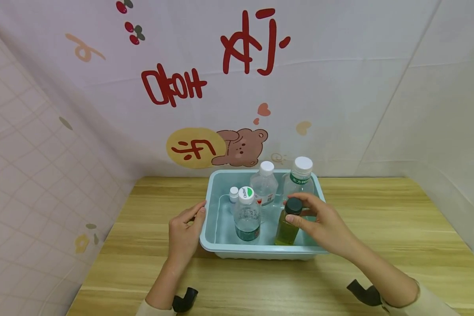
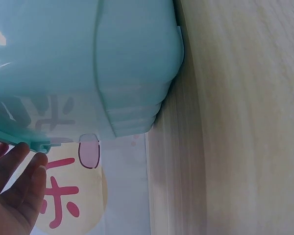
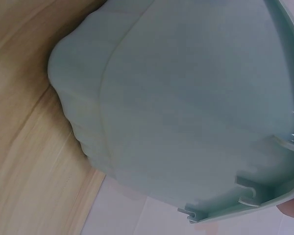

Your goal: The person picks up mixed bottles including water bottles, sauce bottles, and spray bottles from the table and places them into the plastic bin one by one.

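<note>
A light blue plastic basin [image 1: 210,219] stands on the wooden table with several bottles inside. My right hand [image 1: 327,221] pinches a small bottle of yellow-green liquid [image 1: 286,230] near its black cap, thumb in front and fingers behind. This bottle leans slightly in the basin's front right part. At the left rim, my left hand [image 1: 183,232] touches the basin with relaxed fingertips. The left wrist view shows those fingers [image 2: 32,183] right at the rim's underside. Only a bit of the right hand [image 3: 291,208] appears in the right wrist view; the bottle is hidden there.
Left of the held bottle stands a clear bottle [image 1: 246,217] with a white and green cap. Behind are a tiny white-capped bottle [image 1: 234,194], a clear bottle [image 1: 263,186] and a larger clear bottle [image 1: 300,186]. A printed cloth [image 1: 332,87] hangs behind the table [image 1: 379,219].
</note>
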`<state>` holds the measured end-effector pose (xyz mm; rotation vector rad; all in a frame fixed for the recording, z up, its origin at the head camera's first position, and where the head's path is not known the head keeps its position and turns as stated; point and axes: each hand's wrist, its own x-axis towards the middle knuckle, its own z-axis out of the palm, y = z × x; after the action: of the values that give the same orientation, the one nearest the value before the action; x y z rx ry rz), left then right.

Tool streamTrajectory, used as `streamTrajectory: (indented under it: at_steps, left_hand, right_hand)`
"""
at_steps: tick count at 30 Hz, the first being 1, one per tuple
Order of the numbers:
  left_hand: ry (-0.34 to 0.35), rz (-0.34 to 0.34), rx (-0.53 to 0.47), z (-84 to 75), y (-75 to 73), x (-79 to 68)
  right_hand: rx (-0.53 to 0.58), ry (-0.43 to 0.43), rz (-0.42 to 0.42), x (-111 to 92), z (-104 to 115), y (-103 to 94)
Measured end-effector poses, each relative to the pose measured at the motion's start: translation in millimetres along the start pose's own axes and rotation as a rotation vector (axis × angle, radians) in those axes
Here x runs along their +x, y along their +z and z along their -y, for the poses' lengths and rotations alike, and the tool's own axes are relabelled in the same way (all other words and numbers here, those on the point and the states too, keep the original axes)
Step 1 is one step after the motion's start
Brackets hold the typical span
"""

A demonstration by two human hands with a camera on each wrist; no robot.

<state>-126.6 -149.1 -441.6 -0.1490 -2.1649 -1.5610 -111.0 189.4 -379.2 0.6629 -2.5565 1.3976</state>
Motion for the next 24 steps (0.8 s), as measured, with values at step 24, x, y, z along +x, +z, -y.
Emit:
streamTrajectory:
  at_steps: [24]
  left_hand:
    - [0.013, -0.004, 0.013, -1.2, 0.2, -0.4]
  right_hand:
    - [0.015, -0.025, 0.013, -5.6, -5.3, -4.9]
